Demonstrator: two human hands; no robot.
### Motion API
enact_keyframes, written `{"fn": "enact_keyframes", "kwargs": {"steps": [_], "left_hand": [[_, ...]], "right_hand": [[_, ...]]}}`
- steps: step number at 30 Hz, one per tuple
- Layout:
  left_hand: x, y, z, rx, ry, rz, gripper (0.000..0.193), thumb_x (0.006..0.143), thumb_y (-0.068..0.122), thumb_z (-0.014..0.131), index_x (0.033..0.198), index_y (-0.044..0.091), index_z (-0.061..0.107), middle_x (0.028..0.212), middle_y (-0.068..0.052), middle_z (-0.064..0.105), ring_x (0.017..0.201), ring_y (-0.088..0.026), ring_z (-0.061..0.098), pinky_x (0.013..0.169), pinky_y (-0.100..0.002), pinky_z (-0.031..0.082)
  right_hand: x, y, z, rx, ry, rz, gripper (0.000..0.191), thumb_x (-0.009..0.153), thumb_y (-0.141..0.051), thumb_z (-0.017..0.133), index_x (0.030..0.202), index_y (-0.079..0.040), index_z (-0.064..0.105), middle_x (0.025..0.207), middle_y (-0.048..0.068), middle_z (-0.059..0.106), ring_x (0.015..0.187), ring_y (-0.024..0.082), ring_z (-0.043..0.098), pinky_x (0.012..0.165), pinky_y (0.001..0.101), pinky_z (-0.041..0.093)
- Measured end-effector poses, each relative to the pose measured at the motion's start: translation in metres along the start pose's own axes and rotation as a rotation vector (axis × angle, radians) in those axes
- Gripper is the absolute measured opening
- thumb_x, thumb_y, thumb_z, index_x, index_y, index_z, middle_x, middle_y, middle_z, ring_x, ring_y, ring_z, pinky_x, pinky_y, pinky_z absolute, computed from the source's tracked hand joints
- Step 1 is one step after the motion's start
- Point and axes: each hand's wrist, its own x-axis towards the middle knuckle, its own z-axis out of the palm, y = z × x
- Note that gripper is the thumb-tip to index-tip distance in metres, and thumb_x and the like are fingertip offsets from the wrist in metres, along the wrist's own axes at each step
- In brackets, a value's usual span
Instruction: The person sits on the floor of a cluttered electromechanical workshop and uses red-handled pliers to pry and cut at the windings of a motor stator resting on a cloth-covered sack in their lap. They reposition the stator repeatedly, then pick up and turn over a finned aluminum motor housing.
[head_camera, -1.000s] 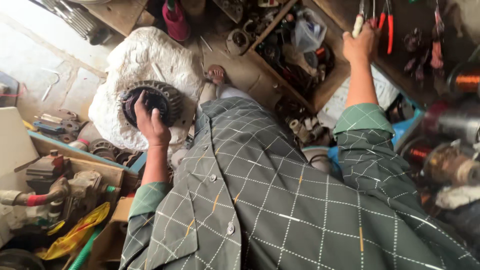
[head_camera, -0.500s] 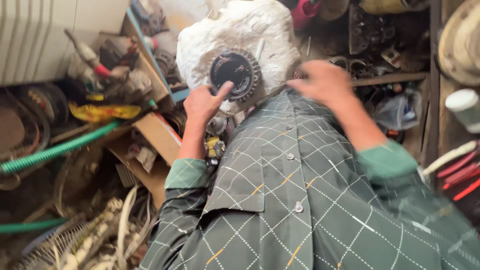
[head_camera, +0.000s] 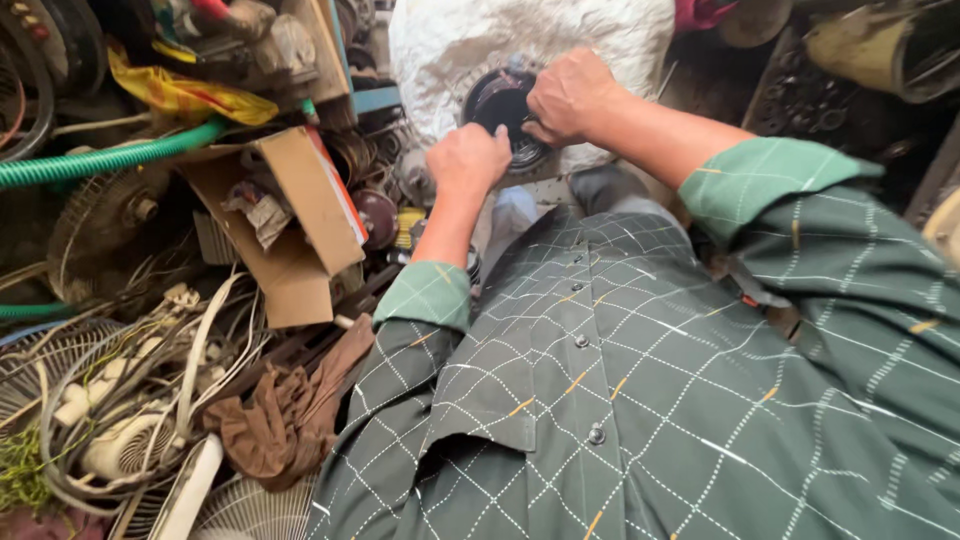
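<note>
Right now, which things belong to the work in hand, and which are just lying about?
In hand: left hand, right hand, both on the round black motor part, resting on white cloth.
Lying about: cardboard box, green hose, brown rag, white cables.

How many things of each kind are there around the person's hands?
Hands: 2, left hand and right hand
Round black motor part: 1, both hands on it
White cloth bundle: 1
Green hose: 1
Cardboard box: 1
Brown rag: 1
Total: 7
</note>
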Motion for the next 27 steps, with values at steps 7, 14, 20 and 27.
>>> {"fn": "enact_keyframes", "kwargs": {"steps": [7,14,20,27], "left_hand": [[0.001,-0.027,0.025,-0.027,0.156,0.206,0.046,0.098,0.04,0.053,0.078,0.005,0.077,0.081,-0.023,0.073,0.076,-0.043,0.071,0.073,-0.052,0.056],[0.018,-0.042,-0.009,-0.042,0.018,0.363,0.046,0.095,0.04,0.056,0.074,0.004,0.075,0.075,-0.026,0.07,0.071,-0.046,0.068,0.068,-0.054,0.055],[0.057,-0.013,-0.079,0.486,-0.124,1.12,0.032,0.089,0.029,0.059,0.069,0.009,0.074,0.073,-0.018,0.071,0.067,-0.037,0.07,0.064,-0.048,0.056],[0.069,0.058,-0.068,1.134,-0.047,1.725,0.021,0.086,0.026,0.065,0.07,0.02,0.077,0.077,-0.001,0.075,0.07,-0.018,0.072,0.061,-0.036,0.053]], "right_hand": [[0.007,-0.004,0.009,0.059,-0.029,-0.079,0.032,0.089,-0.034,0.062,0.069,-0.014,0.076,0.072,0.013,0.072,0.068,0.033,0.072,0.06,0.0464,0.055],[-0.007,-0.013,0.0,0.217,-0.002,-0.057,0.026,0.081,-0.029,0.063,0.067,-0.011,0.075,0.069,0.015,0.071,0.067,0.037,0.07,0.06,0.049,0.056],[-0.06,-0.073,-0.019,0.335,0.067,0.242,0.033,0.087,-0.032,0.06,0.069,-0.009,0.075,0.073,0.016,0.072,0.069,0.038,0.071,0.062,0.0489,0.057],[-0.035,-0.152,-0.006,0.63,0.029,0.813,0.051,0.101,-0.045,0.049,0.08,-0.008,0.077,0.078,0.02,0.073,0.075,0.042,0.072,0.071,0.052,0.057]]}}
